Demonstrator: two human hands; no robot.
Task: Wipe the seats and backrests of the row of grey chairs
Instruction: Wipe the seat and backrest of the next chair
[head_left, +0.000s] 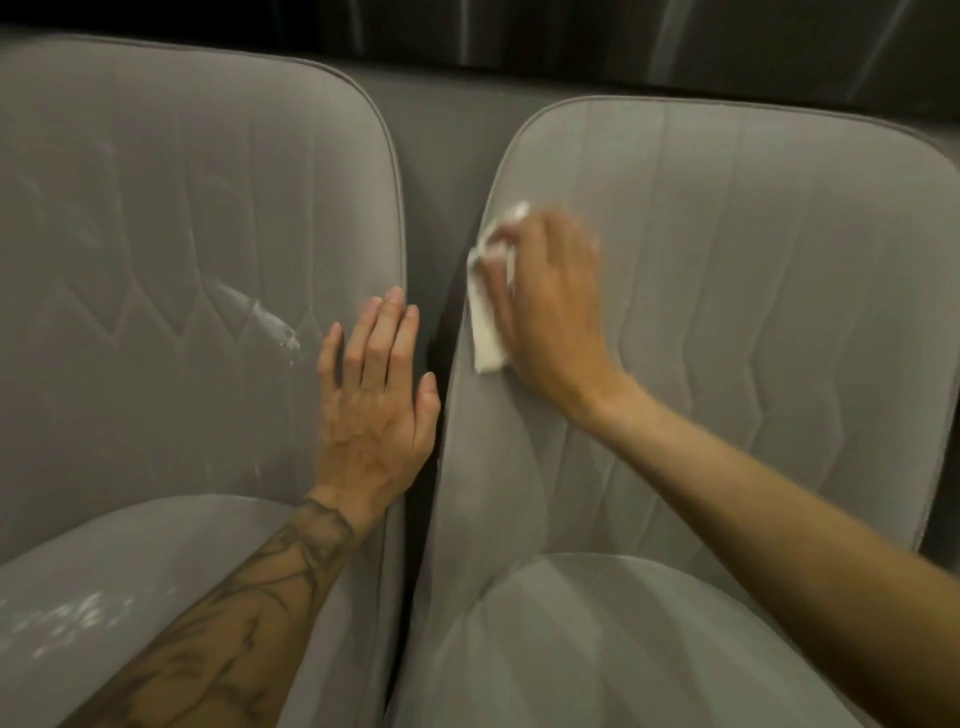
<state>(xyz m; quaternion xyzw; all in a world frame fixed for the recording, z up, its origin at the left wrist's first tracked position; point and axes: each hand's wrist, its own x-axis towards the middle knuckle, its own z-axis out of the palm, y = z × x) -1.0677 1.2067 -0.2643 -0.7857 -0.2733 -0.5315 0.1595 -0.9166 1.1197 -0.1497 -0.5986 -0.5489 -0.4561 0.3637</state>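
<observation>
At the bottom of the view, nearest the camera: two grey chair seats side by side, the left seat (171, 561) marked with pale flecks (78, 618), the right seat (597, 654) plain. A narrow dark gap (434, 364) separates the two chairs. A tattooed left forearm (223, 623) crosses the left seat. Left hand (374, 400) lies flat against the right-hand edge of the left backrest (156, 234), fingers straight and slightly spread, holding nothing, thumb just at the gap. A bare right forearm (753, 493) reaches in from the lower right. Right hand (550, 306) is on the left edge of the right backrest (779, 270), fingers curled over a white cloth (485, 322) and pressing it to the upholstery; the hand is motion-blurred, so the exact finger grip is unclear. The cloth hangs out on the hand's left side, touching the piped edge of the backrest. A white smear (260, 312) runs across the stitched panel of the left backrest, just left of the left hand. Both backrests carry vertical quilted seams. Between their upper corners, more grey upholstery (441, 135). Farthest back, a dark curtain (519, 31).
</observation>
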